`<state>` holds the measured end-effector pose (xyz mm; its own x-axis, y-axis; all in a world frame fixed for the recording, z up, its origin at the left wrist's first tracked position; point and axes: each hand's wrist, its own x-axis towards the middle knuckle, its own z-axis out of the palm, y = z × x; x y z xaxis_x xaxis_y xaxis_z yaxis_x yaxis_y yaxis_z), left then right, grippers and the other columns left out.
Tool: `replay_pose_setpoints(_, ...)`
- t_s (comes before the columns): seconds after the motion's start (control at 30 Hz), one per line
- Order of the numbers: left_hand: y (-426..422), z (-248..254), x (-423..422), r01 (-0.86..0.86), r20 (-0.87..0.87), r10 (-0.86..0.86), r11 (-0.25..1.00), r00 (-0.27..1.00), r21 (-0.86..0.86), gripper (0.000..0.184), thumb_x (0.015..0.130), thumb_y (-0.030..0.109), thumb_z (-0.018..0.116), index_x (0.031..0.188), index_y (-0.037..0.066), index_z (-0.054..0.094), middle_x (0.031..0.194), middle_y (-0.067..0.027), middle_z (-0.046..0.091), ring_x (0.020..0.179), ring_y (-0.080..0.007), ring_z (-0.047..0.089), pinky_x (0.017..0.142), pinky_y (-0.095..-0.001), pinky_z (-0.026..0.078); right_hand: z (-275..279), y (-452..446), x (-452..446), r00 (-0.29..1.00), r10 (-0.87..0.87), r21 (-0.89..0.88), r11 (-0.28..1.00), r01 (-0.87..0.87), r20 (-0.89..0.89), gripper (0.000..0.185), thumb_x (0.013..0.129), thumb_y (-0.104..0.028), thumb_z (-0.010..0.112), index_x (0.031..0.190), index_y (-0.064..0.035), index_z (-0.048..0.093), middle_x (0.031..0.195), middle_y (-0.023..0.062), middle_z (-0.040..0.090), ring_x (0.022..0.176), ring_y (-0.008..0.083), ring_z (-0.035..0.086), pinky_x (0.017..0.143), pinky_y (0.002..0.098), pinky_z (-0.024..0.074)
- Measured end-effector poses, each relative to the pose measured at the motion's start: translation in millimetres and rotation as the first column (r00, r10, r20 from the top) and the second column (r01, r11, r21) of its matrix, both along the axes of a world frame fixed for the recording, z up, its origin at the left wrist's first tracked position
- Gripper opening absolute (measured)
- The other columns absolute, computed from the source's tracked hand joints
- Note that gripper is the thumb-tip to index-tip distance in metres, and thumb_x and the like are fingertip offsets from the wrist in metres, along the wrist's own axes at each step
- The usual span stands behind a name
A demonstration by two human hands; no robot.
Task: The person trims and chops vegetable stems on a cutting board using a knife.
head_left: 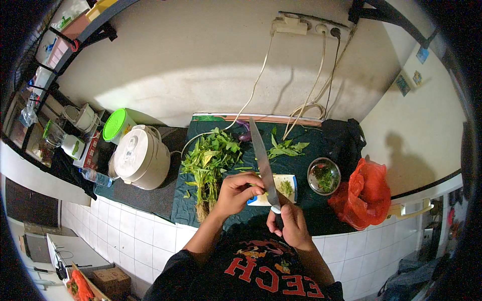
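Note:
My right hand (290,224) is closed around the dark handle of a large kitchen knife (262,159), its blade pointing up and away from me. Close to the blade's lower part, my left hand (241,192) is closed in a pinch; what it holds, if anything, I cannot make out. Below both hands lies a white cutting board (292,189) with blue edges, partly hidden by them. Chopped greens (286,187) sit in a small pile on it. To the left rests a bunch of leafy greens (211,155) with roots toward me. A metal bowl (312,187) at the right contains cut greens.
A red plastic bag (364,195) stands at the right table edge, with a black bag (344,138) behind. Loose leafy stems (286,149) and a purple item (245,131) lie at the back. Left are a rice cooker (141,158) and green-lidded container (116,125). Cords cross the wall.

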<state>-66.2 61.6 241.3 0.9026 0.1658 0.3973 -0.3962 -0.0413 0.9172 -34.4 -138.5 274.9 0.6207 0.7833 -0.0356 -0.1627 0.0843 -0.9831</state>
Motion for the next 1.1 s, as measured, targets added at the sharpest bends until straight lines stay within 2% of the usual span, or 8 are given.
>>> replay_pose_setpoints(0.07,-5,-6,-1,0.009,-0.006,-0.011,0.966,1.0,-0.259,0.027,0.083,0.002,0.071,0.107,0.001,0.058,0.09,-0.0058,0.065,0.079,-0.0118,0.062,0.07,-0.0252,0.051,-1,-1,0,1.0,0.02,-0.007,1.0,-0.02,0.0,0.067,0.101,-0.054,0.027,0.138,-0.0007,0.041,0.059,0.0023,0.051,0.045,0.0069,0.041,0.041,0.0213,0.0323)
replay_pose_setpoints(0.17,-2,-2,-2,0.031,-0.023,-0.041,0.945,0.999,-0.326,0.04,0.081,-0.002,0.072,0.112,0.004,0.048,0.094,-0.0063,0.064,0.081,-0.0116,0.063,0.072,-0.025,0.053,-3,-2,0,0.998,0.05,-0.004,0.999,-0.051,-0.031,0.063,0.102,-0.051,0.029,0.139,-0.0019,0.042,0.061,0.0018,0.052,0.047,0.0066,0.042,0.042,0.0216,0.0339)
replay_pose_setpoints(0.5,-1,-1,-6,0.073,-0.029,-0.087,0.944,0.996,-0.323,0.043,0.079,-0.001,0.075,0.111,0.005,0.047,0.093,-0.0045,0.062,0.084,-0.0119,0.063,0.072,-0.0252,0.051,-4,-1,-3,0.999,0.047,-0.025,0.999,-0.047,-0.008,0.056,0.103,-0.045,0.031,0.137,-0.002,0.046,0.063,0.001,0.052,0.05,0.0081,0.044,0.045,0.0231,0.0359)
replay_pose_setpoints(0.57,-3,2,-4,0.054,-0.017,-0.063,0.943,0.998,-0.327,0.038,0.078,0.013,0.079,0.105,0.006,0.052,0.093,-0.0068,0.063,0.085,-0.0185,0.063,0.079,-0.0332,0.052,-6,-1,-5,0.999,0.037,-0.019,0.999,-0.037,0.003,0.055,0.103,-0.044,0.032,0.138,-0.0029,0.045,0.062,0.0009,0.052,0.05,0.008,0.044,0.045,0.0232,0.0355)
replay_pose_setpoints(0.67,1,-13,-2,0.029,-0.095,-0.065,0.942,0.993,-0.335,0.028,0.082,0.021,0.076,0.095,0.004,0.058,0.091,-0.0071,0.063,0.084,-0.0192,0.061,0.078,-0.0352,0.05,-3,1,-6,0.999,0.028,-0.014,1.0,-0.027,0.025,0.053,0.104,-0.041,0.032,0.141,-0.0044,0.043,0.062,0.0006,0.051,0.05,0.0077,0.043,0.046,0.0232,0.0347)
replay_pose_setpoints(0.77,5,-35,-3,0.099,-0.003,-0.106,0.932,0.994,-0.349,0.025,0.084,0.014,0.074,0.103,0.001,0.064,0.096,-0.0029,0.064,0.084,-0.0096,0.059,0.074,-0.0252,0.049,0,1,-6,0.999,0.017,-0.021,1.0,-0.017,0.039,0.053,0.104,-0.04,0.031,0.143,-0.0053,0.041,0.062,0.0003,0.051,0.051,0.0072,0.042,0.046,0.023,0.0341)
replay_pose_setpoints(0.93,4,-35,-3,0.083,-0.033,-0.102,0.925,0.994,-0.371,0.021,0.083,0.014,0.075,0.097,0.0,0.067,0.09,-0.0032,0.066,0.079,-0.0096,0.06,0.072,-0.0252,0.049,0,0,-5,0.998,0.065,-0.025,0.998,-0.064,0.008,0.052,0.104,-0.038,0.031,0.143,-0.0051,0.041,0.062,-0.0001,0.051,0.05,0.0067,0.041,0.046,0.0227,0.0335)
replay_pose_setpoints(1.1,5,-31,-4,0.096,-0.028,-0.114,0.924,0.993,-0.371,0.019,0.082,0.012,0.076,0.094,0.0,0.068,0.087,-0.004,0.067,0.077,-0.0098,0.061,0.07,-0.0254,0.05,-11,1,-7,0.994,0.032,-0.044,0.999,-0.027,0.109,0.049,0.104,-0.034,0.034,0.14,-0.0029,0.043,0.062,-0.0003,0.051,0.05,0.0063,0.041,0.047,0.0228,0.0339)
